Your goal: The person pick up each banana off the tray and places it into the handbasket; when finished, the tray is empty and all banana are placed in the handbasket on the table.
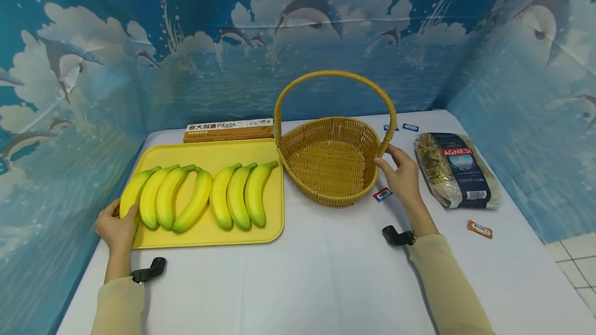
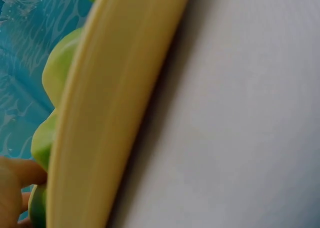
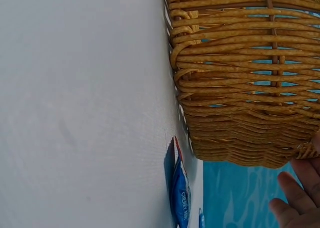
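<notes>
Several yellow bananas with greenish ends lie side by side on a yellow tray (image 1: 223,151). At the tray's left edge my left hand (image 1: 117,226) grips the leftmost banana (image 1: 135,190), thumb on the near side and fingers round the outer side. In the left wrist view the tray's side (image 2: 110,107) hides most of the bananas, and part of my left hand (image 2: 17,188) shows at lower left. A wicker basket (image 1: 331,198) with a tall handle stands right of the tray. My right hand (image 1: 402,174) holds its right rim, near the handle's foot.
A pasta box (image 1: 228,131) lies behind the tray. Right of the basket is an AGNESI pasta bag (image 1: 458,169). Small wrapped packets lie about: a red-blue one (image 1: 383,194) by the basket, an orange one (image 1: 479,229) near the bag, and two blue ones behind.
</notes>
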Motion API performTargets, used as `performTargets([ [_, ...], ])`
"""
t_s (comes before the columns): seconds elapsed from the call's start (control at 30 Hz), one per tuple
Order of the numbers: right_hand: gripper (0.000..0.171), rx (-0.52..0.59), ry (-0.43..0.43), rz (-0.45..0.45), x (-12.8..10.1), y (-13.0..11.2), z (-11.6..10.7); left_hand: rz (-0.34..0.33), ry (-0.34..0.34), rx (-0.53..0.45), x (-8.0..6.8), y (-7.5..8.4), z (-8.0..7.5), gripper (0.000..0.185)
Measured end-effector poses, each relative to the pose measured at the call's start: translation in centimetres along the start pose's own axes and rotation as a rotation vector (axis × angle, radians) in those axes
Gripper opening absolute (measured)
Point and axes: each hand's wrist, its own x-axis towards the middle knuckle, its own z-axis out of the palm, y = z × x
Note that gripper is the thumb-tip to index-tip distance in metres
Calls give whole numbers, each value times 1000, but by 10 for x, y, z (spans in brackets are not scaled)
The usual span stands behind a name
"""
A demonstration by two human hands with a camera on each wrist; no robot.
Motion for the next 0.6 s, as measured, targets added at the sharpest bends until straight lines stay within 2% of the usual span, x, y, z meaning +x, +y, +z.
performTargets([
  [0.13,48,3,2,9,0,-1,0,-35,-2,4,-1,1,0,49],
  [0.3,48,8,-5,22,0,-2,0,-177,51,-43,-2,7,-4,51],
  [0.4,47,11,-4,25,0,-2,0,-230,80,-108,-5,13,-11,53],
  [0.5,47,17,-4,29,-1,-3,0,-217,99,-157,-13,24,-17,52],
  [0.6,47,12,0,35,-1,-2,-1,-130,121,-197,-28,43,-19,49],
])
